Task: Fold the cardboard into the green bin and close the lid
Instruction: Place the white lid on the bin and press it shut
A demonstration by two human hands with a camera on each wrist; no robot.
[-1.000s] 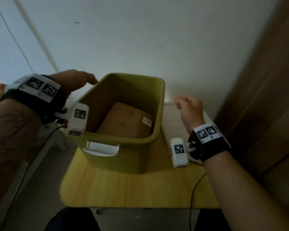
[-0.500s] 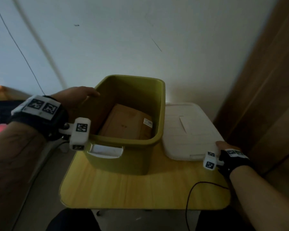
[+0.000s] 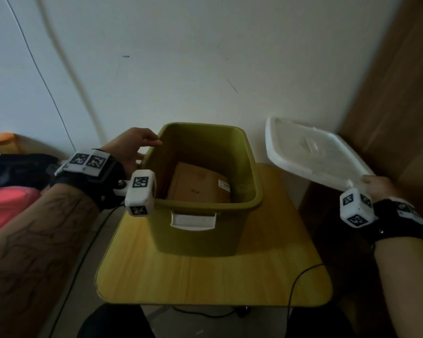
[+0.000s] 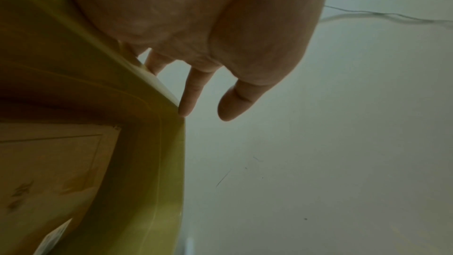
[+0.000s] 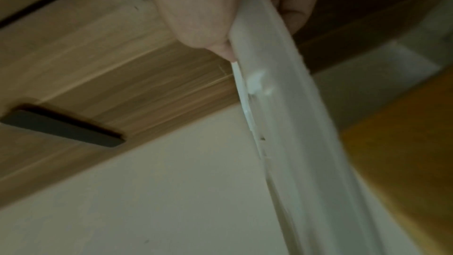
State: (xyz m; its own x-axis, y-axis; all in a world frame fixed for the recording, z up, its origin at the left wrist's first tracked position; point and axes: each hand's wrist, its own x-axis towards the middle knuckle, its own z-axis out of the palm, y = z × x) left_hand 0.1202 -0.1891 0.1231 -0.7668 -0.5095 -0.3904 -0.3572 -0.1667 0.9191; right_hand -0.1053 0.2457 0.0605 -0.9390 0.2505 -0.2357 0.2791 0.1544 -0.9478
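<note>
While the folded cardboard [image 3: 200, 186] already lies flat at the bottom of the green bin [image 3: 250, 181], below the left hand [image 3: 130, 148] whose relaxed fingers [image 4: 190, 94] rest on its rim, the white lid [image 3: 308, 152] hangs raised, pinched at its near corner by the right hand [image 3: 376, 185]. Remaining: lid onto bin, pressed shut.

The bin [image 3: 205, 206] is set on the tabletop [image 3: 213, 276], with the cardboard [image 3: 198, 189] laid inside. The lid [image 3: 310, 154] is held raised to its right, a wall [image 3: 205, 57] behind.
</note>
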